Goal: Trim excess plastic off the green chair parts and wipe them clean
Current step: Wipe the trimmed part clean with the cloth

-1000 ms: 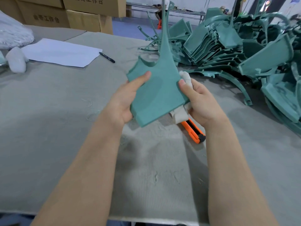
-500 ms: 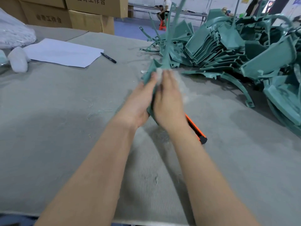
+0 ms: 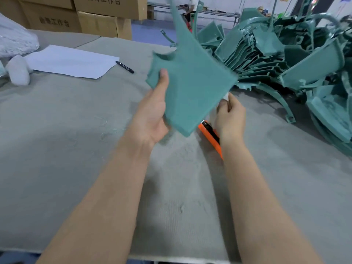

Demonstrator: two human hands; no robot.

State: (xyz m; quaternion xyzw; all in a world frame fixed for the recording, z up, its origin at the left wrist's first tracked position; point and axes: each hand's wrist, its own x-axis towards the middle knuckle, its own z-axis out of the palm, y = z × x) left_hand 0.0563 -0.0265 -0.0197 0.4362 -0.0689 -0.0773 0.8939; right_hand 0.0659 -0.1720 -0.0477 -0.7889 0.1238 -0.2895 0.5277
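Now your left hand [image 3: 152,119] grips the green chair part [image 3: 192,88] by its left edge above the table [image 3: 57,130], stem pointing up; your right hand [image 3: 230,115], clenching the cloth [image 3: 226,96], sits at its lower right edge.

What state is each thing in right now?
Green chair part: held above the table, tilted.
Left hand: grips the part's left edge.
Right hand: pinches a white cloth at the part's edge.
Orange utility knife: lying on the table, untouched.
Pen: lying beside the paper.
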